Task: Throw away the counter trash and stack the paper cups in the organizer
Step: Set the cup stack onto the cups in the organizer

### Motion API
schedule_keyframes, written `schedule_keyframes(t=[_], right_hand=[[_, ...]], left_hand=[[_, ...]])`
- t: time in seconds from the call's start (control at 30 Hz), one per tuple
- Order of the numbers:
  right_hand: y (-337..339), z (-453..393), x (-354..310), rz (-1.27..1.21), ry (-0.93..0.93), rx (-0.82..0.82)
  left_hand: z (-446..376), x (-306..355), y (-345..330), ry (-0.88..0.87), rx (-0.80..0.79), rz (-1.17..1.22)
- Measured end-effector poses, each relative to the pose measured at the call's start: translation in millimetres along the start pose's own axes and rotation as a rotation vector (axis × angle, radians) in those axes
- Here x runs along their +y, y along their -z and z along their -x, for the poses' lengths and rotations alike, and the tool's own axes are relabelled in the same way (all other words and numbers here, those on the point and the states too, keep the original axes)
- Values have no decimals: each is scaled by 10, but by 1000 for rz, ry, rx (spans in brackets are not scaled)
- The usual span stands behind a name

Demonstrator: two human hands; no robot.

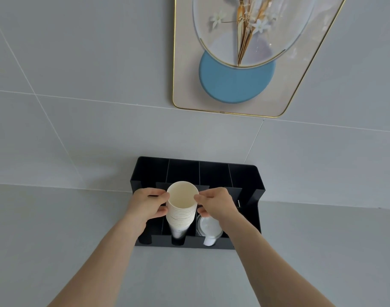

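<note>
A black organizer (245,173) with several compartments stands on the grey counter against the wall. A stack of white paper cups (182,209) sits in its second compartment from the left, mouth facing me. My left hand (146,207) grips the stack's left side, thumb on the top cup's rim. My right hand (218,204) pinches the rim and side from the right. Clear plastic lids (208,227) lie in the compartment to the right, partly hidden under my right wrist.
The grey counter (56,240) spreads on both sides of the organizer. A gold-framed picture (236,85) hangs on the tiled wall above. The organizer's far-left and far-right compartments show nothing inside.
</note>
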State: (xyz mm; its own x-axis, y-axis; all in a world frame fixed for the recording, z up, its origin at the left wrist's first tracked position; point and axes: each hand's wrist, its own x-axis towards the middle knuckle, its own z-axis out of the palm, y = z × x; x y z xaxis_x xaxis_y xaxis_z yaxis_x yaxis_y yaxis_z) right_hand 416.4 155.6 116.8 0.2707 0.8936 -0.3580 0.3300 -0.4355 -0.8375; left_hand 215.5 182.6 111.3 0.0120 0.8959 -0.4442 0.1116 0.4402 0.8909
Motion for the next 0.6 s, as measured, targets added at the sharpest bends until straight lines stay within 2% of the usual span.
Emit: schedule_keyframes(t=[0.37, 0.5, 0.6], right_hand=[[-21, 8, 24, 16, -1, 19], [15, 134, -4, 133, 76, 45], [66, 235, 33, 322, 175, 120]], left_hand=[[5, 34, -36, 0, 64, -64], [51, 33, -27, -116, 117, -304], [179, 47, 4, -188, 130, -488]])
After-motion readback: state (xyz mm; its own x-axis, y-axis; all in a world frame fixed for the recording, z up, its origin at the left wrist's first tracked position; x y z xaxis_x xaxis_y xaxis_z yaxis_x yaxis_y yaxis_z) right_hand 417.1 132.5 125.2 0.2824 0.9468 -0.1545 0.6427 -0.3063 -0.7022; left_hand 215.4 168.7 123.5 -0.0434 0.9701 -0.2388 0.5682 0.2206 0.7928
